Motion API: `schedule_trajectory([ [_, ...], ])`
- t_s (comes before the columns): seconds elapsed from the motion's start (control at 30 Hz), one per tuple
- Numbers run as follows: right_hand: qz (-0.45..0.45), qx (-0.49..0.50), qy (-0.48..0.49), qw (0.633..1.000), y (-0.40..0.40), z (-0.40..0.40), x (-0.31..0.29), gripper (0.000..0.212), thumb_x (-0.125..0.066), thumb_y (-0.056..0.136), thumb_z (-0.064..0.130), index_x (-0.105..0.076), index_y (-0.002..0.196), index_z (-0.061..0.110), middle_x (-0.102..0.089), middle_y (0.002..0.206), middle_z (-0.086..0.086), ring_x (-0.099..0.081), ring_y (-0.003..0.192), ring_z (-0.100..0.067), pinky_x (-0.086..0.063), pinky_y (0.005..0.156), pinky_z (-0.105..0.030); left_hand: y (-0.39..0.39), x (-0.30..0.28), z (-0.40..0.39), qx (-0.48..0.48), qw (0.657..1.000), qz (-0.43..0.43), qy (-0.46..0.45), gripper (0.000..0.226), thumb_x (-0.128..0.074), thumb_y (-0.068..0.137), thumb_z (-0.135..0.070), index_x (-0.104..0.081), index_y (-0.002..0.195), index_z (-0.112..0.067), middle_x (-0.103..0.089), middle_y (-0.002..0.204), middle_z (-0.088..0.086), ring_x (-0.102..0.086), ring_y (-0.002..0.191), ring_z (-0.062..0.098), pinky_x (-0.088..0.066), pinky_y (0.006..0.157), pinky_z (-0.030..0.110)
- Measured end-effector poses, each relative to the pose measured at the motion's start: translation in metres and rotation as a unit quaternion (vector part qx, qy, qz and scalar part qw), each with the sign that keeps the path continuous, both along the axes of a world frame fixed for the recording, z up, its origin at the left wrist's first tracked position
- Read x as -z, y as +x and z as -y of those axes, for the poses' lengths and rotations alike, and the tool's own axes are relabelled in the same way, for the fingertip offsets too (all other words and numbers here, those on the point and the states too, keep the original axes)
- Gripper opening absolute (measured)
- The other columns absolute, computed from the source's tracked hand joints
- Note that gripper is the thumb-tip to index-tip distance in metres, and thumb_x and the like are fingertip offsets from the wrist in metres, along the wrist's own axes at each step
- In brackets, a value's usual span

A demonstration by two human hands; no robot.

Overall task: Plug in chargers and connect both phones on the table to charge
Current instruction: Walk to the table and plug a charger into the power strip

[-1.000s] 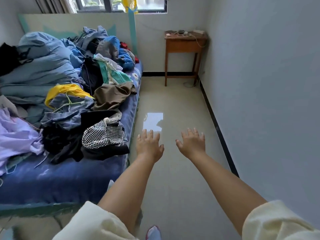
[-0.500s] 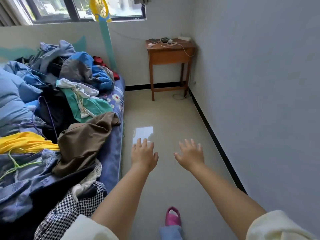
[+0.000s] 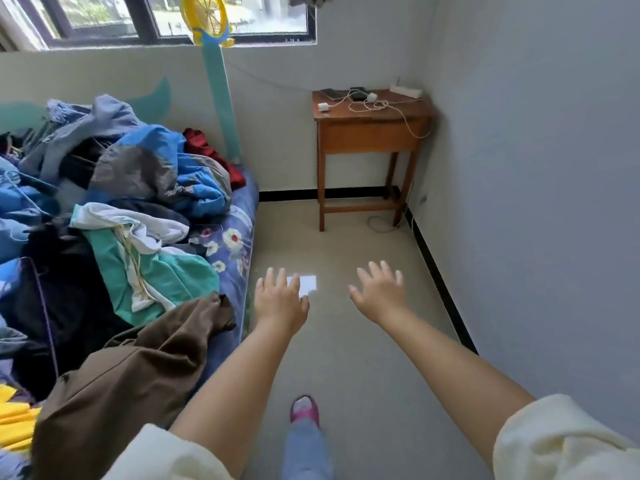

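Wooden table (image 3: 372,114): stands in the far corner of the room, against the right-hand wall and below the window end; judged the goal of the approach, since the task's things all lie on its top.
Head view, hands: left hand (image 3: 280,301) and right hand (image 3: 380,295) are held out in front at arm's length, palms down, fingers spread, gripping nothing; the pose reads as free hands carried forward while walking, not as a reach.
Head view, foot: one pink slipper (image 3: 304,408) is planted on the tiled floor (image 3: 346,358) between the arms, toe toward the table.
Head view, chargers: two small white charger blocks (image 3: 324,107) lie on the tabletop with white cables (image 3: 367,105) in loose coils; one cable droops over the front right edge.
Head view, phones: dark flat shapes (image 3: 358,94) at the back of the tabletop are probably the phones; too small to tell how many.
Head view, power strip: a white power strip (image 3: 406,91) lies at the back right corner of the table, beside the wall.
Relation to hands: table and everything on it are well apart from both hands, ahead and slightly right.
Task stage: judged not yet begun; nothing appears plugged in.
Bed (image 3: 239,233): piled with clothes, along the left.
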State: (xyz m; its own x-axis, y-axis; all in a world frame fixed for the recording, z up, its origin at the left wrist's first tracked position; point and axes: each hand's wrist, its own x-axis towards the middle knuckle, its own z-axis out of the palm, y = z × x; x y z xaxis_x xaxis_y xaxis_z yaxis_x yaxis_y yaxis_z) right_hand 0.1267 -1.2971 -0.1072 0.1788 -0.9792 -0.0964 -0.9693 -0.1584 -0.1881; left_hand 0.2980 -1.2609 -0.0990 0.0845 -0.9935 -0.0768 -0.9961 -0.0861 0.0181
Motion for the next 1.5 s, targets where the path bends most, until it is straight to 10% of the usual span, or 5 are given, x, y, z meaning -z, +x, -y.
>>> schedule_trajectory([
  [1.5, 0.043, 0.061, -0.028, 0.997, -0.045, 1.067, 0.004, 0.046, -0.041, 0.095, 0.039, -0.041, 0.135, 0.016, -0.036, 0.148, -0.006, -0.024, 0.139, -0.023, -0.021, 0.114, -0.039, -0.022, 0.024, 1.097, 0.055, 0.995, -0.088, 0.006, 0.054, -0.034, 0.092, -0.043, -0.021, 0.14, -0.022, -0.016, 0.153, 0.005, -0.003, 0.141, 0.026, -0.009, 0.113, 0.041],
])
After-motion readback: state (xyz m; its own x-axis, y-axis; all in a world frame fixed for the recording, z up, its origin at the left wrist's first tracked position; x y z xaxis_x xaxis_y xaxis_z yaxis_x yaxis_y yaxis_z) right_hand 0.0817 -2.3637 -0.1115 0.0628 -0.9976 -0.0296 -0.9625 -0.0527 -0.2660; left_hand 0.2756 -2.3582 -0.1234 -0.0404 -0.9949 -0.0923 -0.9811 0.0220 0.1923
